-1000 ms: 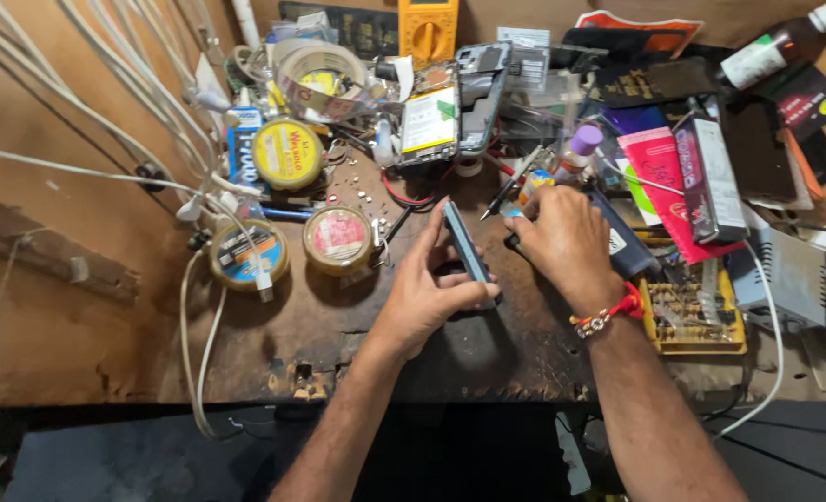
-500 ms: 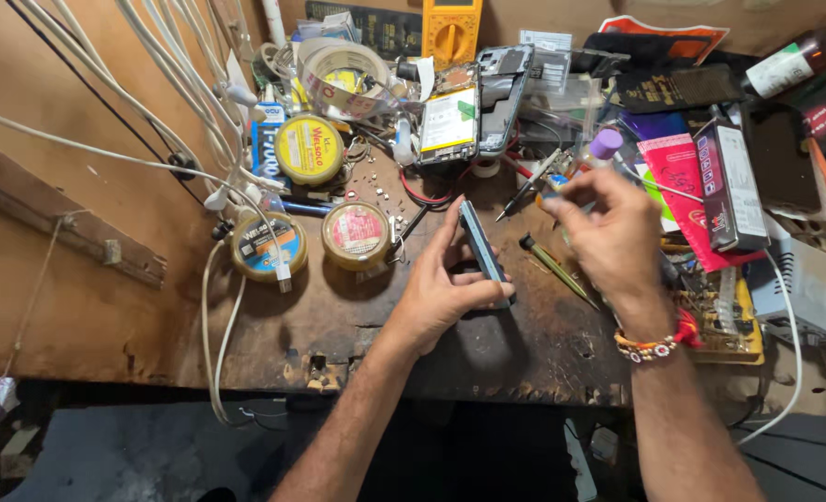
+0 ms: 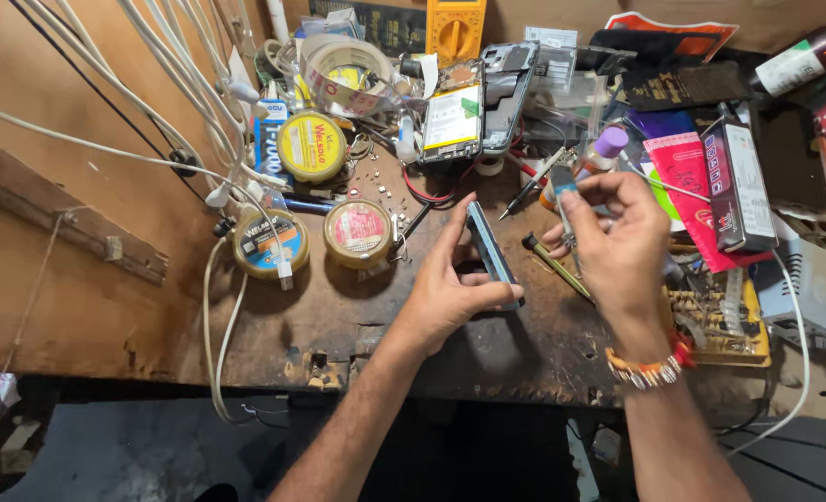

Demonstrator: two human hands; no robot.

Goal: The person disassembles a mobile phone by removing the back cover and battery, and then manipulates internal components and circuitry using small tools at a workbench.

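Over a scarred wooden tabletop [image 3: 338, 325], the left hand [image 3: 445, 297] grips a slim dark phone body [image 3: 490, 253] on edge, its face hidden. The right hand [image 3: 617, 246] pinches a small tool [image 3: 564, 200], its tip hard to make out. Three round tins [image 3: 357, 232] lie left of the hands.

Warm, fairly bright light falls on the bench [image 3: 273, 325] from above; the wood glows orange-brown; shadows are soft and short, pooling under the left hand [image 3: 450, 297] and the right hand [image 3: 617, 251] and beside the round tins [image 3: 359, 232]; the space below the bench edge sinks into near-black; the tape roll [image 3: 343, 70] and tin lids catch mild glare; detail is sharp at centre; the white cables [image 3: 152, 84] bow at the left edge, wide-lens distortion; corners look slightly soft.
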